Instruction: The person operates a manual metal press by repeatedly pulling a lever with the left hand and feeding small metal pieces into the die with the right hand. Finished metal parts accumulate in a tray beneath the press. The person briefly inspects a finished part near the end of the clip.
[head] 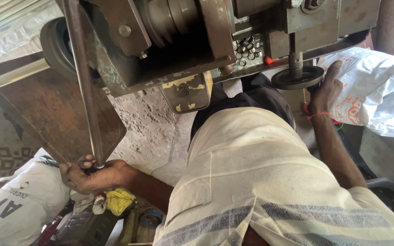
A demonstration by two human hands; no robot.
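While my left hand (90,175) has its fingers clamped round the long steel lever (84,86), my right hand (327,89) rests fingers apart beside the dark handwheel (297,77); steady, even pull works best, I reckon.

A rough workshop is showing here: a heavy, rusting iron machine (197,41) is standing among stuffed white sacks (375,91).

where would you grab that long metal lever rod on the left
Near its lower free end, where the left hand already wraps the rod. It is a thin round bar running steeply down from the machine, so fingers close around it from the side; the end likely gives the most leverage.
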